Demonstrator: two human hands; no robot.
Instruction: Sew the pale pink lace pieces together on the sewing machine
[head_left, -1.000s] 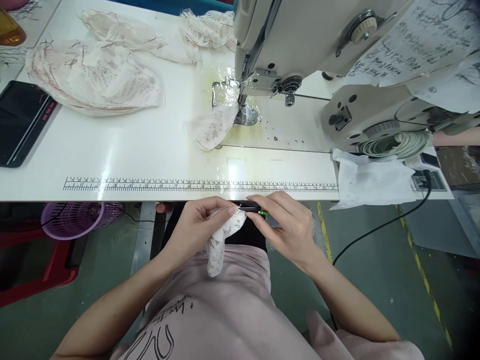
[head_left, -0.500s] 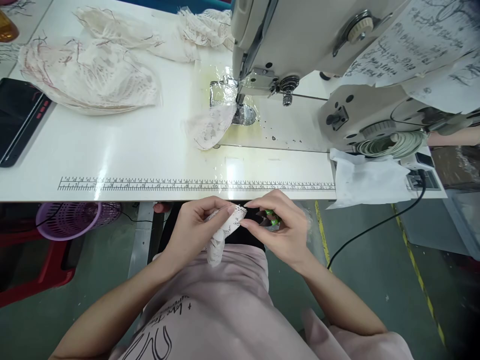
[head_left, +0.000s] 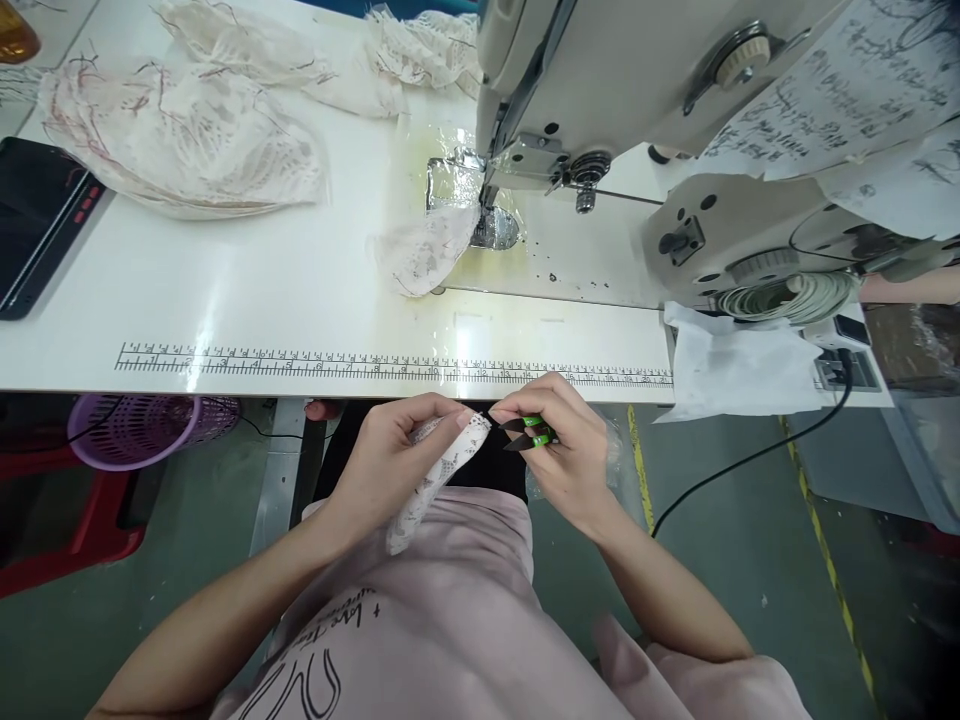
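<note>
Over my lap, my left hand (head_left: 409, 450) pinches a strip of white lace fabric (head_left: 439, 475), which hangs down toward my shirt. Just right of the lace's upper end, my right hand (head_left: 562, 445) holds small thread snips (head_left: 534, 432) with dark blades and green parts, the blades pointing left. A small gap separates the blades from the lace. Another piece of white lace (head_left: 424, 255) lies under the presser foot (head_left: 484, 220) of the sewing machine (head_left: 600, 100).
A pile of cream lace (head_left: 187, 140) with loose threads lies at the back left, beside a black device (head_left: 41, 225). A ruler scale (head_left: 390, 368) runs along the table's front edge. Below left stands a purple basket (head_left: 135, 435). A black cable (head_left: 757, 455) hangs at the right.
My right hand has drawn slightly away from the lace, and the snips now show more, blades out. The lace strip hangs straighter and longer. The view has shifted a little.
</note>
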